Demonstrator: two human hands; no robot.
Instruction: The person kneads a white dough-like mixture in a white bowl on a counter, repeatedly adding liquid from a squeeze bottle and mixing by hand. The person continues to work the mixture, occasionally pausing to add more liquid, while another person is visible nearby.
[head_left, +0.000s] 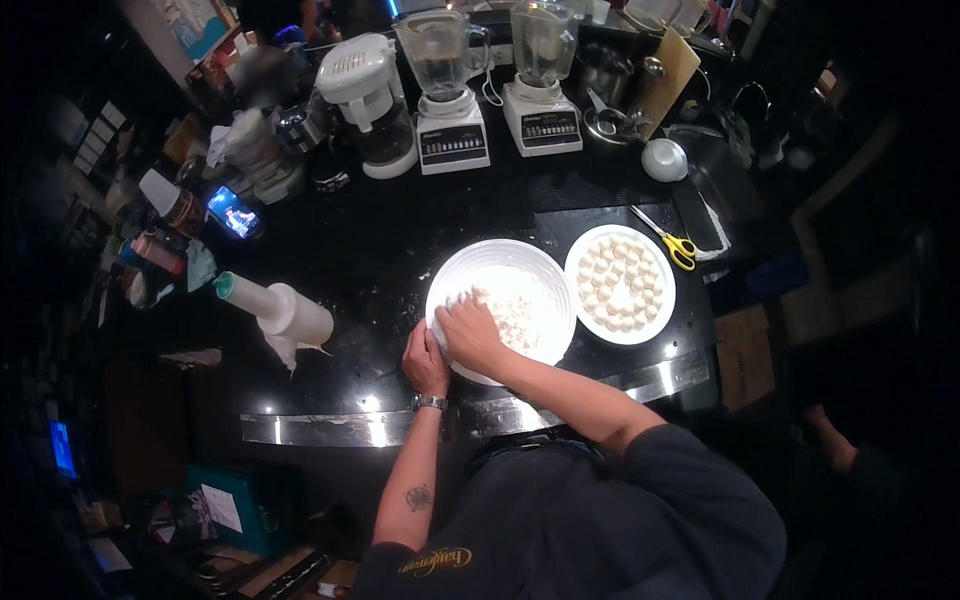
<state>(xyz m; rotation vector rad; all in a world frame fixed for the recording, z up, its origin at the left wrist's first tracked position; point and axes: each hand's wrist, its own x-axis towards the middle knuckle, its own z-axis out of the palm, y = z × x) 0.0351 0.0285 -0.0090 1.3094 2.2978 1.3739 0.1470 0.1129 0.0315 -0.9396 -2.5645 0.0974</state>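
A wide white bowl (536, 259) sits on the dark, glossy counter in front of me, with a crumbly, pale floury mixture (517, 319) inside. My left hand (425, 361), a metal watch on its wrist, holds the near-left outer side of the bowl. Inside the left part of the bowl, my right hand (471, 330) reaches into the mixture with curled, whitened fingers. Whether those fingers close on any of it cannot be seen. Just right of the bowl, a white plate (619, 339) carries many small, round, pale dough balls (637, 304).
Yellow-handled scissors (679, 251) lie beyond the plate's right side. A white cylindrical press-like tool (296, 315) lies on the left. Farther back stand a lit phone (233, 212), a coffee maker (367, 101), two blenders (454, 139) (541, 120) and a small white bowl (664, 160).
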